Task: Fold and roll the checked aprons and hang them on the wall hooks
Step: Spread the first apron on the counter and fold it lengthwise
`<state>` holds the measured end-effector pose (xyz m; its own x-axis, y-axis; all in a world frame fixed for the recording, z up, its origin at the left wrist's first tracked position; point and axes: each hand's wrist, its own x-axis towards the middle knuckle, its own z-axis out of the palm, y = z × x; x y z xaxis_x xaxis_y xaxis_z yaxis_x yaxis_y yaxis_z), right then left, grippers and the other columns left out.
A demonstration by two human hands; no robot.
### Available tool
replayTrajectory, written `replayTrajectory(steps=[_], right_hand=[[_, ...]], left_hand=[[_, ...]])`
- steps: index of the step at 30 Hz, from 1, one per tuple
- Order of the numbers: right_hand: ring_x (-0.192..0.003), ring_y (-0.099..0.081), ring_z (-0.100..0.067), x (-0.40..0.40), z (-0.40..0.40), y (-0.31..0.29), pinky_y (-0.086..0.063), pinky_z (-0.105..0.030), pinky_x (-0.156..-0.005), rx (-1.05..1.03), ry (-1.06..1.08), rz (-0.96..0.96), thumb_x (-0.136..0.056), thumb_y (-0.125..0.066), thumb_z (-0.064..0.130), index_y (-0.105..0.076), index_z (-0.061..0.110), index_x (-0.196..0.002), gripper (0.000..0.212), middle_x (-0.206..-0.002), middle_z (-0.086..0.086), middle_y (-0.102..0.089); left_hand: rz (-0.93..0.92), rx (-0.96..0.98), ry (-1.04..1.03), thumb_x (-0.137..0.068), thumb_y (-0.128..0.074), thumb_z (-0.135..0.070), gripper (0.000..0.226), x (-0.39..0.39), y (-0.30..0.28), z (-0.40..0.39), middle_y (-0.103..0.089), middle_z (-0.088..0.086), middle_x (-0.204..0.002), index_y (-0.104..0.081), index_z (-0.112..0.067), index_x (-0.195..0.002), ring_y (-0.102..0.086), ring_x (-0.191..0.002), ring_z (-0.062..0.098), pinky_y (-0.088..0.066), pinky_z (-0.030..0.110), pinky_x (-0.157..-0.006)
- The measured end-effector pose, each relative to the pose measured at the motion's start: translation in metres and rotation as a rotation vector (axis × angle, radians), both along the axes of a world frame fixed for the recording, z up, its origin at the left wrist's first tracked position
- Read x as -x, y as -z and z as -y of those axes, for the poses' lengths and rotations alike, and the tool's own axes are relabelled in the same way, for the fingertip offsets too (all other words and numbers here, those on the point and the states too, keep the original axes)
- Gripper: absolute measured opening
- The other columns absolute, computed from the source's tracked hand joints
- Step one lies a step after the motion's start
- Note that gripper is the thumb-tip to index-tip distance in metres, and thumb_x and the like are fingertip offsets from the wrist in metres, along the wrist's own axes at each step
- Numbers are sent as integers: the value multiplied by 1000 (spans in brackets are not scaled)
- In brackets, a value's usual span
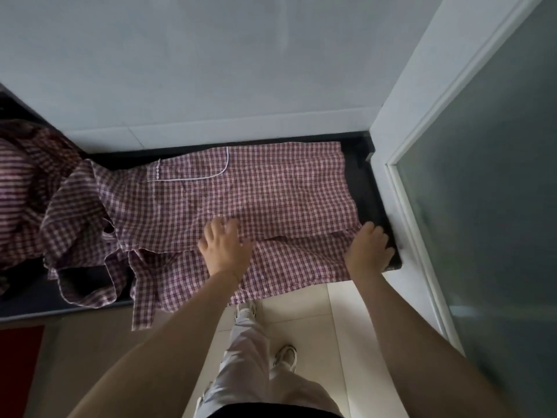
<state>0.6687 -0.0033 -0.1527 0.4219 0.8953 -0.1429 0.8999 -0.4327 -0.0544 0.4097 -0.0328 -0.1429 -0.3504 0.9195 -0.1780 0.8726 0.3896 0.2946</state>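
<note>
A red-and-white checked apron (265,188) lies spread over a dark counter (366,188), with a white-trimmed pocket near its far edge. Its near part is folded over, and a lower flap and ties hang over the counter's front edge. My left hand (224,245) presses flat on the fold near the middle, fingers spread. My right hand (369,247) rests at the apron's right end, its fingers curled over the cloth edge; how it holds the cloth is unclear. A second checked apron (27,188) lies crumpled in a heap at the left.
A pale wall (211,70) rises right behind the counter. A white-framed frosted glass door (482,176) stands close at the right. Below are cream floor tiles (346,327), my legs and shoes, and a red mat (18,357) at the lower left.
</note>
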Motion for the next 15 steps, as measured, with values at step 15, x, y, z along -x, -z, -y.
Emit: replayTrajectory(steps=[15], right_hand=[[-151, -11, -30, 58, -24, -4, -20, -59, -118, 265, -461, -190, -99, -34, 60, -23, 29, -154, 65, -166, -1, -12]], left_hand=[[177, 527, 261, -86, -64, -60, 73, 67, -17, -4, 2, -7, -166, -33, -43, -151, 2, -152, 32, -20, 57, -119]])
